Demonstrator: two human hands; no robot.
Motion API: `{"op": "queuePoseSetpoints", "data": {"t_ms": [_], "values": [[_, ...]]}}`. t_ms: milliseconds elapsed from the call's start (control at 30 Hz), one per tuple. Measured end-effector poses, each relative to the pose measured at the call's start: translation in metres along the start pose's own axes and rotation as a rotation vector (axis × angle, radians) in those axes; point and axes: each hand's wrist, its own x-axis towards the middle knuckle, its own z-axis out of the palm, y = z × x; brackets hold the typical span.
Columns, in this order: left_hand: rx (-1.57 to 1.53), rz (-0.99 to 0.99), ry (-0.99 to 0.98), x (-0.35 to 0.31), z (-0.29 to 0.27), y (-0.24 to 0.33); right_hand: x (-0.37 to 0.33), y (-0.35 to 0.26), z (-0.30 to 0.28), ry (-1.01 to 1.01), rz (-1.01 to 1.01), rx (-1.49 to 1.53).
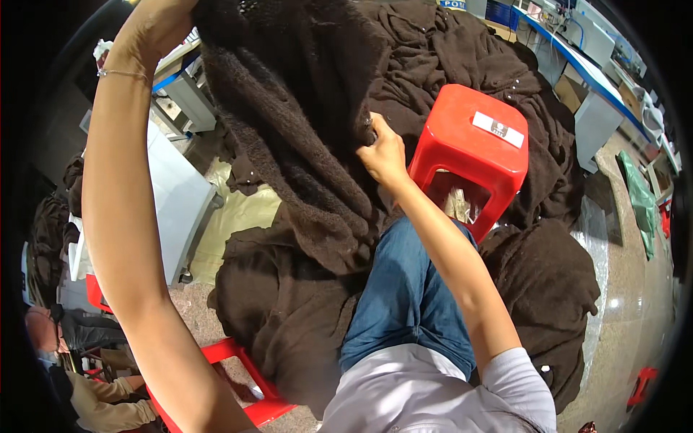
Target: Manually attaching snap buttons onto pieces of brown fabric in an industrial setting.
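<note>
A dark brown fuzzy cloth (289,123) hangs in front of me, lifted at its upper left by my raised left hand (164,25). The cloth and the top edge of the picture hide that hand's fingers. Lower down, my right hand (384,153) pinches the cloth's right edge between thumb and fingers. The lower part of the cloth droops in folds beside my left knee. Behind it spreads a large heap of similar brown cloth (411,54). More brown cloth (281,310) lies bunched left of my legs, and another bundle (541,289) lies at their right.
A red plastic stool (462,137) with a white label stands just right of my right hand. Another red stool (263,411) is at lower left. A white table (170,195) is on the left, blue-edged workbenches (570,58) at far right. Another person (108,404) sits at lower left.
</note>
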Motion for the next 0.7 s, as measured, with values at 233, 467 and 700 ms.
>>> {"op": "queuePoseSetpoints", "data": {"t_ms": [233,467,700], "values": [[1.150,-0.079,0.738,-0.041,-0.017,0.045,-0.001,0.106,-0.053,0.217,0.145,-0.203],[1.161,0.000,1.167,-0.136,-0.007,0.005,0.002,0.044,-0.220,0.758,-0.330,0.081],[0.553,-0.463,1.213,-0.266,0.124,-0.282,-0.199,0.071,-0.309,0.381,-0.063,-0.279]]}}
